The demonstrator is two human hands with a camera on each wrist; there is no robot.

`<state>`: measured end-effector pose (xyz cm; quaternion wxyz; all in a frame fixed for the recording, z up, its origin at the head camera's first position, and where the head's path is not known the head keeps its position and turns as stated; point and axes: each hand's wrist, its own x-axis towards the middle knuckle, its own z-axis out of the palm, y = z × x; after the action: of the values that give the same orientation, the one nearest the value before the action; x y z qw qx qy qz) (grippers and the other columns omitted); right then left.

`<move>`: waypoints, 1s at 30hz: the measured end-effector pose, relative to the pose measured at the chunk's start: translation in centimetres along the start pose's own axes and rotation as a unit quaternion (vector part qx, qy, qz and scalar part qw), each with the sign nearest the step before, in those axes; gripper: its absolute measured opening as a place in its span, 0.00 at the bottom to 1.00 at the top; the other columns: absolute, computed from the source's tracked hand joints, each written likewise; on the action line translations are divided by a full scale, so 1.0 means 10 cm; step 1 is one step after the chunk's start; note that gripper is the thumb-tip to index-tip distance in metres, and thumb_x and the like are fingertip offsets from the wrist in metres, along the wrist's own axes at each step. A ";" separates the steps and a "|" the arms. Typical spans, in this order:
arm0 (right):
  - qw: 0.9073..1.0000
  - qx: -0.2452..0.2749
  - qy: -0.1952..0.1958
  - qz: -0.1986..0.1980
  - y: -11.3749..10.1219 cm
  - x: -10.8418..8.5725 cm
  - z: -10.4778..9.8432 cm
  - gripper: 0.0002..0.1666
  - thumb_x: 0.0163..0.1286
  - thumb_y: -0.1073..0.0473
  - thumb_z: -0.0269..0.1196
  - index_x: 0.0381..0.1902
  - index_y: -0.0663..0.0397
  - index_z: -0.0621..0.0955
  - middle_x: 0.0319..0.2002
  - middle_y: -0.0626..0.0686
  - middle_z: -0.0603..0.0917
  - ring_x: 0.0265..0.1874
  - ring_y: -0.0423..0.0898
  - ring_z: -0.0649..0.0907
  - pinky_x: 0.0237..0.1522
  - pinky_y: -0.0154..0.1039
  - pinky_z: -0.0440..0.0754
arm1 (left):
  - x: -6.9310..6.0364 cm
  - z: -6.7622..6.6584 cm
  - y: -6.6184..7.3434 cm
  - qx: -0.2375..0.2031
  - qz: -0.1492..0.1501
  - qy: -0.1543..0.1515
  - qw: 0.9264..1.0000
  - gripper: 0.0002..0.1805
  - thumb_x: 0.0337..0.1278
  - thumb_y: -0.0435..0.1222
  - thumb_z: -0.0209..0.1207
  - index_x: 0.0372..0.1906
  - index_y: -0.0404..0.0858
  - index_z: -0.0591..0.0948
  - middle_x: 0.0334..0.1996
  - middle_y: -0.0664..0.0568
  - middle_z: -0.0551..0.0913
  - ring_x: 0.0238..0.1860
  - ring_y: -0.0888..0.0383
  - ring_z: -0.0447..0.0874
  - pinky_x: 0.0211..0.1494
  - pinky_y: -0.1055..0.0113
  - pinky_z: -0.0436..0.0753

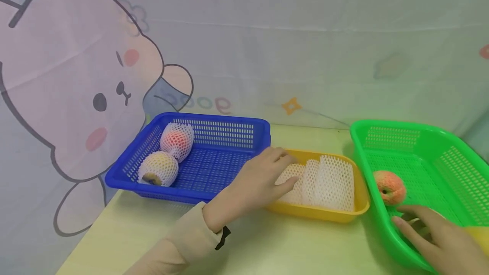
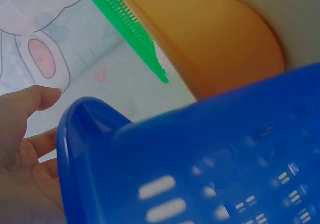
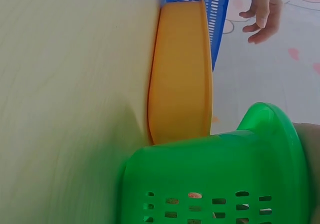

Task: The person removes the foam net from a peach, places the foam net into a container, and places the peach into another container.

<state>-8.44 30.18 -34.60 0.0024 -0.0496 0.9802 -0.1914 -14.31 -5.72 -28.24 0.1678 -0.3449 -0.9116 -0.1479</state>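
The left hand (image 1: 263,177) is seen above the yellow tray (image 1: 324,215), thumb and fingers parted, nothing held; the right hand (image 1: 445,237) is held bent-fingered over the green basket (image 1: 431,181), its grip, if any, hidden. Two foam sleeves (image 1: 334,183) could be lifted together, being closely packed in the tray, and the peach (image 1: 389,188), by the basket's left wall, could be rolled if knocked. The rightmost sleeve is laid lengthwise near-to-far; the peach's dark hollow is turned nearward and left.
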 end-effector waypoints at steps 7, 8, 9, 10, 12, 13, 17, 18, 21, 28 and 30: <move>1.000 -0.010 0.007 -0.008 -0.05 0.00 0.02 0.27 0.71 0.36 0.51 0.55 0.46 0.78 0.46 0.48 0.83 0.34 0.32 0.80 0.31 0.38 0.77 | -0.18 0.00 -0.12 0.025 0.004 0.024 0.999 0.17 0.62 0.44 0.58 0.53 0.43 0.79 0.48 0.54 0.81 0.44 0.58 0.77 0.41 0.69 0.80; 1.000 -0.010 0.009 -0.008 -0.05 0.00 0.02 0.26 0.71 0.36 0.51 0.54 0.45 0.78 0.46 0.48 0.83 0.34 0.34 0.81 0.31 0.39 0.78 | -0.20 0.00 -0.14 0.030 0.006 0.030 0.999 0.17 0.61 0.44 0.58 0.53 0.43 0.80 0.48 0.53 0.81 0.43 0.58 0.77 0.40 0.69 0.80; 1.000 -0.011 0.009 -0.008 -0.06 0.00 0.02 0.26 0.70 0.36 0.51 0.54 0.45 0.78 0.46 0.48 0.83 0.34 0.34 0.81 0.31 0.40 0.78 | -0.23 0.01 -0.15 0.036 0.010 0.038 0.999 0.17 0.60 0.43 0.59 0.52 0.43 0.80 0.47 0.53 0.81 0.42 0.58 0.77 0.39 0.70 0.79; 1.000 -0.011 0.008 -0.008 -0.06 -0.01 0.02 0.26 0.70 0.36 0.51 0.54 0.44 0.78 0.46 0.48 0.83 0.34 0.36 0.82 0.31 0.42 0.79 | -0.26 0.01 -0.17 0.042 0.014 0.044 0.998 0.17 0.59 0.43 0.59 0.51 0.42 0.80 0.45 0.53 0.81 0.41 0.58 0.77 0.38 0.70 0.79; 1.000 -0.013 0.008 -0.009 -0.07 -0.01 0.02 0.25 0.71 0.36 0.51 0.54 0.43 0.78 0.46 0.48 0.83 0.35 0.38 0.83 0.31 0.43 0.79 | -0.31 0.03 -0.20 0.052 0.020 0.060 0.997 0.16 0.58 0.42 0.60 0.50 0.42 0.80 0.43 0.54 0.81 0.39 0.59 0.76 0.36 0.71 0.78; 1.000 -0.014 0.005 -0.008 -0.07 -0.02 0.02 0.25 0.71 0.36 0.51 0.54 0.43 0.78 0.46 0.48 0.83 0.35 0.40 0.83 0.31 0.44 0.80 | -0.34 0.04 -0.21 0.055 0.023 0.067 0.996 0.16 0.57 0.41 0.61 0.50 0.42 0.80 0.43 0.54 0.82 0.38 0.59 0.76 0.36 0.71 0.78; 1.000 -0.015 0.004 -0.005 -0.08 -0.04 0.03 0.26 0.71 0.35 0.49 0.55 0.42 0.78 0.47 0.48 0.84 0.37 0.44 0.84 0.32 0.47 0.80 | -0.43 0.03 -0.26 0.065 0.025 0.080 0.994 0.15 0.55 0.41 0.62 0.49 0.43 0.81 0.42 0.54 0.81 0.38 0.58 0.77 0.37 0.69 0.79; 1.000 -0.015 0.009 -0.006 -0.08 -0.04 0.04 0.25 0.71 0.36 0.50 0.55 0.41 0.78 0.47 0.48 0.84 0.37 0.43 0.84 0.32 0.47 0.80 | -0.45 0.02 -0.27 0.066 0.021 0.077 0.995 0.15 0.56 0.42 0.62 0.49 0.43 0.81 0.42 0.54 0.81 0.39 0.58 0.77 0.39 0.69 0.80; 0.999 -0.014 0.028 -0.017 -0.09 -0.06 0.06 0.22 0.71 0.37 0.51 0.54 0.38 0.78 0.46 0.45 0.85 0.38 0.41 0.84 0.33 0.45 0.80 | -0.51 -0.03 -0.31 0.072 0.003 0.067 0.995 0.16 0.57 0.43 0.61 0.49 0.43 0.81 0.44 0.55 0.81 0.42 0.58 0.78 0.41 0.68 0.80; 0.998 -0.018 0.044 -0.032 -0.15 -0.06 0.08 0.24 0.72 0.38 0.51 0.54 0.44 0.79 0.48 0.48 0.85 0.46 0.54 0.83 0.41 0.56 0.79 | -0.68 -0.10 -0.42 0.086 -0.037 0.054 0.994 0.16 0.56 0.44 0.63 0.49 0.43 0.81 0.42 0.57 0.83 0.41 0.60 0.78 0.43 0.67 0.81; 0.999 -0.019 0.039 -0.028 -0.15 -0.08 0.08 0.26 0.72 0.38 0.50 0.55 0.46 0.79 0.50 0.52 0.85 0.49 0.58 0.82 0.42 0.58 0.78 | -0.70 -0.13 -0.45 0.090 -0.049 0.045 0.994 0.17 0.57 0.44 0.62 0.49 0.43 0.81 0.43 0.57 0.82 0.42 0.60 0.78 0.44 0.66 0.81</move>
<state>-7.50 28.53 -34.78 -0.0420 -0.0698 0.9813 -0.1746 -12.19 -13.52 -30.63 0.2320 -0.2760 -0.9285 -0.0886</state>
